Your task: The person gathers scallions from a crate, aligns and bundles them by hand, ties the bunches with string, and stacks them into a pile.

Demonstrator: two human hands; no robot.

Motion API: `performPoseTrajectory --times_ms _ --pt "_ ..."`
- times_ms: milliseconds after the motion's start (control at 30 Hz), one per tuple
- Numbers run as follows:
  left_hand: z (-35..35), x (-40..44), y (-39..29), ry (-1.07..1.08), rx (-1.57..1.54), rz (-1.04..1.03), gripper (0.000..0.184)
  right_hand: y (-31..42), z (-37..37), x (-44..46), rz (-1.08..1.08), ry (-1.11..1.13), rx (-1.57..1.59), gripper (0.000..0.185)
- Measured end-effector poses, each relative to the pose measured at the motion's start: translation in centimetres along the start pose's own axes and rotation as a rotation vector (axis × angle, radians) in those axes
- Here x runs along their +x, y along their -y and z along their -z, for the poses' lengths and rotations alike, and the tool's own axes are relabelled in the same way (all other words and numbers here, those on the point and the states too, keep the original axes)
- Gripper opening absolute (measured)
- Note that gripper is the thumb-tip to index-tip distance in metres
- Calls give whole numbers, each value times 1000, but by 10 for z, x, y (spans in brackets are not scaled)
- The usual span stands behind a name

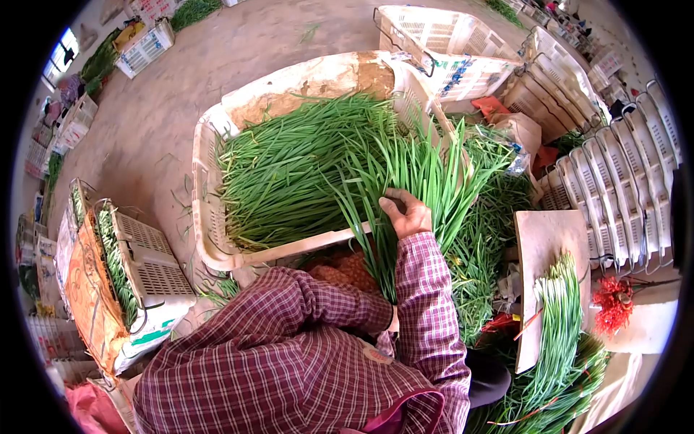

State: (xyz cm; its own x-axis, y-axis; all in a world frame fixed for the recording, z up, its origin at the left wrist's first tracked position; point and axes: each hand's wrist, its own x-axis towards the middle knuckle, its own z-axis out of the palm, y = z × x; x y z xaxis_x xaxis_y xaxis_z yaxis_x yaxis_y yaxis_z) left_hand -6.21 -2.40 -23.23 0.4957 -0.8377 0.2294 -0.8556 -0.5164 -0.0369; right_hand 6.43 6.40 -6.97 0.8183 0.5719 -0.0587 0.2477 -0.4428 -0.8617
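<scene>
My right hand (409,215) is closed among the long green leaves (434,173) of a loose upright bunch, its thumb and forefinger pinching at the leaves. My left forearm reaches under the same bunch; only a sliver of the wrist shows below the leaves, and the fingers of that hand are hidden. Just beyond, a large white plastic crate (206,181) holds a thick layer of green stalks (303,166) lying flat. The bunch leans over its near right corner.
More loose greens (484,239) lie right of the bunch. A board (531,289) bears tied stalks (560,311), beside red ties (613,304). Stacked crates (614,181) stand right, an empty crate (470,61) behind, and a filled crate (155,267) left. People are far off.
</scene>
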Motion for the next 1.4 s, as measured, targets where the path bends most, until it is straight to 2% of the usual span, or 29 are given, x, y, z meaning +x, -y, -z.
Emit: performPoseTrajectory --times_ms 133,167,200,400,567,900,1267,1400 --pt "0 -1 1 7 -10 5 19 -11 -8 6 1 -41 99 25" --pt "0 -1 1 5 -14 6 20 -18 -11 7 98 -89 81 24" --pt "-1 0 1 7 -15 8 20 -19 -11 6 95 -87 79 24" --pt "-5 3 -5 11 -18 12 20 -22 -10 6 -51 -112 285 16" --pt "-9 0 -3 10 -23 15 21 -23 -15 3 45 -223 220 5" --pt "-6 -3 -1 27 -23 -3 22 -28 -18 3 98 -342 147 6" --pt "-13 -4 -3 32 -27 -9 23 -35 -16 2 93 -442 256 9" --pt "-14 -5 -4 33 -28 -10 24 -19 3 3 307 -540 148 14"
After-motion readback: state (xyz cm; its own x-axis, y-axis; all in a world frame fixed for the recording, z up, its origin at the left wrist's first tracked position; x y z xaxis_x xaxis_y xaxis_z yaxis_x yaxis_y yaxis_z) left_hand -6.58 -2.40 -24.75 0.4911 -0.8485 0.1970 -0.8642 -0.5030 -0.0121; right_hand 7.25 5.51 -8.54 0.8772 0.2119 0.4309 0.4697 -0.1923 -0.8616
